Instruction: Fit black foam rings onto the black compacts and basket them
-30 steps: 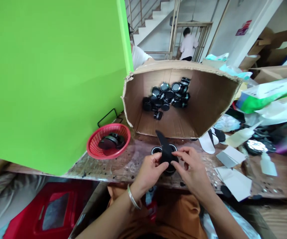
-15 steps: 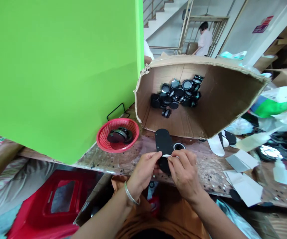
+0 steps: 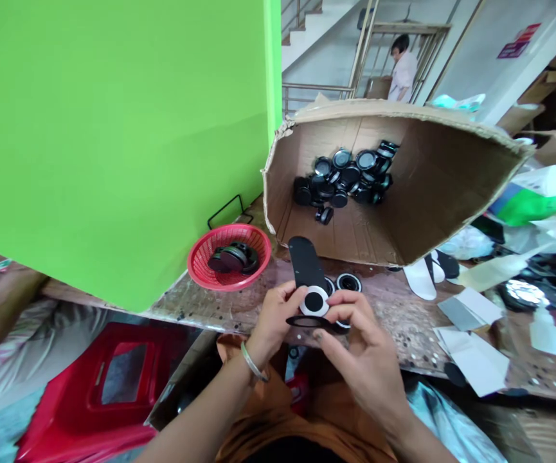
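Observation:
My left hand (image 3: 278, 315) pinches a long black plate with rounded ends (image 3: 304, 262), held tilted above the table's front edge. At its lower end a white ring with a black centre (image 3: 315, 301) faces up. A thin dark oval piece (image 3: 301, 321) sits just below that ring, seen nearly edge-on; what holds it is unclear. My right hand (image 3: 359, 334) is beside them, thumb apart from the fingers, with fingertips close to the ring's right side. Behind these fingers lie round black parts with white rims (image 3: 349, 283) on the table, partly covered.
A cardboard box (image 3: 417, 193) on its side holds several round black parts (image 3: 349, 173). To the left are a red basket (image 3: 195, 257) with black parts and a green panel (image 3: 114, 128). Pale cards (image 3: 475, 360) and bottles (image 3: 546, 334) lie right. A person (image 3: 403, 71) stands far back.
My right hand has come out of its pinch, and its fingers have spread. The white ring with the black centre now shows on the plate, which has tilted slightly left at its far end.

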{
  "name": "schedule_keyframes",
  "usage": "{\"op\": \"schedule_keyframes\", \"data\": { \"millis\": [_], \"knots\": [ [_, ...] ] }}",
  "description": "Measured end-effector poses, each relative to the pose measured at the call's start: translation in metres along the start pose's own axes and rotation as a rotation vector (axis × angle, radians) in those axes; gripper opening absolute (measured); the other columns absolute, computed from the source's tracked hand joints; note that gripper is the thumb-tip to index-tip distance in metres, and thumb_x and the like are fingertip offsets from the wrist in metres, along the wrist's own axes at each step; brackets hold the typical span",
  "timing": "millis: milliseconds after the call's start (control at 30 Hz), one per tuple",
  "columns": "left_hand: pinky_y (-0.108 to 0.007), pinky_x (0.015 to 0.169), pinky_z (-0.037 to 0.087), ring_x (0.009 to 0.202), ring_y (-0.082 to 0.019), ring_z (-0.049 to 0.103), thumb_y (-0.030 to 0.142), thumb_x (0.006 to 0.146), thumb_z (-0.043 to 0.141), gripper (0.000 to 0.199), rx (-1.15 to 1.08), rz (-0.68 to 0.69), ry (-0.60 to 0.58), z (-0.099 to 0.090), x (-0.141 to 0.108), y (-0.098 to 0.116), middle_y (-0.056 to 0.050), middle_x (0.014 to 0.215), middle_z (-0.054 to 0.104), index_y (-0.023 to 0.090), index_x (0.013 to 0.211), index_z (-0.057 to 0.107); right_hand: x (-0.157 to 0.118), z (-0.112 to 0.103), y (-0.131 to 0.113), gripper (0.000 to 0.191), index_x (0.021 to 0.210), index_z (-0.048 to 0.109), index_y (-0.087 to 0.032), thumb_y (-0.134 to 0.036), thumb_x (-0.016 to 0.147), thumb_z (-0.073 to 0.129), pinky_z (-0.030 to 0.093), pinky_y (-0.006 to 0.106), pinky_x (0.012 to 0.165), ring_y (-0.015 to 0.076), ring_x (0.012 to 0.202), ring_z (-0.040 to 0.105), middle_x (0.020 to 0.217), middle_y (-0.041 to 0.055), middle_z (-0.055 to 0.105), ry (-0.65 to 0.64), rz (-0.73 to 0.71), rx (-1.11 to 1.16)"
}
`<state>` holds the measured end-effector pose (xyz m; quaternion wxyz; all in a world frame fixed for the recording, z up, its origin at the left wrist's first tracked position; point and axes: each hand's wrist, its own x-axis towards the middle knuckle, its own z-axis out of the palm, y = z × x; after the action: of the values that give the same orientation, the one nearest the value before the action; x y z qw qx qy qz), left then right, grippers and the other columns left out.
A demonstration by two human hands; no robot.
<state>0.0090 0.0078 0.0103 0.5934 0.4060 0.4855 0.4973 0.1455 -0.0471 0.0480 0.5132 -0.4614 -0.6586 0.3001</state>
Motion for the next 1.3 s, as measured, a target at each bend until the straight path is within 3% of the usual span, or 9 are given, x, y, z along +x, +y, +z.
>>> {"op": "schedule_keyframes", "data": {
  "millis": [133, 333, 467, 600, 767, 900, 1033, 1200, 1300],
  "knots": [
    [-0.022, 0.065, 0.043, 0.067, -0.013, 0.054, 0.033, 0.072, 0.071, 0.022, 0.132, 0.168, -0.077, 0.008, -0.009, 0.002, -0.001, 0.075, 0.063, 0.014, 0.083, 0.066, 0.008, 0.006, 0.011, 0.014, 0.092, 0.067, -0.022, -0.016, 0.088, 0.055, 0.045, 0.041, 0.088, 0.0230, 0.100, 0.054, 0.103, 0.0075, 0.058, -0.047, -0.046, -0.127],
    [-0.022, 0.060, 0.042, 0.065, -0.013, 0.054, 0.031, 0.077, 0.068, 0.022, 0.179, 0.104, -0.135, 0.011, -0.015, 0.007, -0.002, 0.074, 0.064, 0.013, 0.090, 0.068, 0.012, -0.007, 0.037, 0.024, 0.112, 0.066, -0.019, -0.019, 0.090, 0.056, 0.039, 0.049, 0.090, 0.0278, 0.103, 0.049, 0.107, 0.0115, 0.059, 0.117, -0.226, -0.543],
    [-0.022, 0.061, 0.041, 0.066, -0.013, 0.053, 0.031, 0.078, 0.068, 0.020, 0.323, 0.134, -0.173, 0.013, -0.018, 0.012, -0.001, 0.074, 0.063, 0.013, 0.085, 0.069, 0.014, -0.018, 0.041, 0.011, 0.092, 0.067, -0.018, -0.019, 0.090, 0.057, 0.040, 0.045, 0.087, 0.0247, 0.096, 0.050, 0.097, 0.0082, 0.061, 0.036, -0.234, -0.500],
    [-0.021, 0.060, 0.040, 0.064, -0.012, 0.051, 0.029, 0.079, 0.067, 0.016, 0.415, 0.151, -0.216, 0.015, -0.020, 0.016, 0.000, 0.070, 0.060, 0.014, 0.080, 0.068, 0.019, -0.029, 0.043, 0.015, 0.082, 0.063, -0.018, -0.017, 0.092, 0.051, 0.041, 0.039, 0.083, 0.0220, 0.092, 0.051, 0.090, 0.0063, 0.062, -0.044, -0.087, -0.340],
    [-0.024, 0.072, 0.047, 0.078, -0.015, 0.059, 0.025, 0.077, 0.069, 0.022, 0.237, 0.086, -0.227, 0.022, -0.023, 0.016, -0.004, 0.087, 0.067, 0.015, 0.096, 0.068, 0.020, -0.038, 0.048, 0.018, 0.079, 0.062, -0.020, -0.025, 0.092, 0.051, 0.042, 0.036, 0.082, 0.0205, 0.089, 0.055, 0.090, 0.0049, 0.060, -0.079, 0.156, -0.075],
    [-0.025, 0.080, 0.047, 0.089, -0.016, 0.060, 0.024, 0.073, 0.074, 0.047, 0.112, 0.025, -0.327, 0.030, -0.025, 0.015, -0.006, 0.106, 0.067, 0.020, 0.119, 0.062, 0.013, -0.033, 0.050, 0.018, 0.079, 0.066, -0.021, -0.026, 0.090, 0.052, 0.040, 0.037, 0.088, 0.0216, 0.096, 0.053, 0.096, 0.0058, 0.055, -0.073, 0.169, -0.111],
    [-0.023, 0.073, 0.046, 0.082, -0.016, 0.058, 0.029, 0.075, 0.072, 0.038, 0.164, -0.007, -0.247, 0.032, -0.023, 0.011, -0.005, 0.095, 0.068, 0.017, 0.110, 0.068, 0.013, -0.039, 0.055, 0.018, 0.079, 0.066, -0.021, -0.026, 0.090, 0.052, 0.041, 0.036, 0.086, 0.0205, 0.094, 0.054, 0.094, 0.0052, 0.055, -0.107, 0.167, -0.098],
    [-0.024, 0.068, 0.044, 0.072, -0.015, 0.057, 0.032, 0.076, 0.069, 0.042, 0.283, 0.028, -0.123, 0.018, -0.020, 0.010, -0.004, 0.083, 0.067, 0.015, 0.114, 0.066, 0.020, -0.060, 0.060, 0.015, 0.086, 0.061, -0.020, -0.031, 0.091, 0.053, 0.046, 0.033, 0.072, 0.0178, 0.075, 0.058, 0.080, 0.0026, 0.058, 0.176, 0.250, -0.052],
    [-0.026, 0.069, 0.045, 0.067, -0.015, 0.055, 0.027, 0.079, 0.066, 0.053, 0.401, 0.093, -0.218, 0.014, -0.026, 0.009, 0.000, 0.073, 0.064, 0.018, 0.130, 0.057, 0.018, -0.056, 0.051, 0.013, 0.094, 0.060, -0.020, -0.028, 0.094, 0.050, 0.049, 0.035, 0.074, 0.0185, 0.079, 0.060, 0.085, 0.0038, 0.061, 0.302, 0.150, -0.083]
  ]
}}
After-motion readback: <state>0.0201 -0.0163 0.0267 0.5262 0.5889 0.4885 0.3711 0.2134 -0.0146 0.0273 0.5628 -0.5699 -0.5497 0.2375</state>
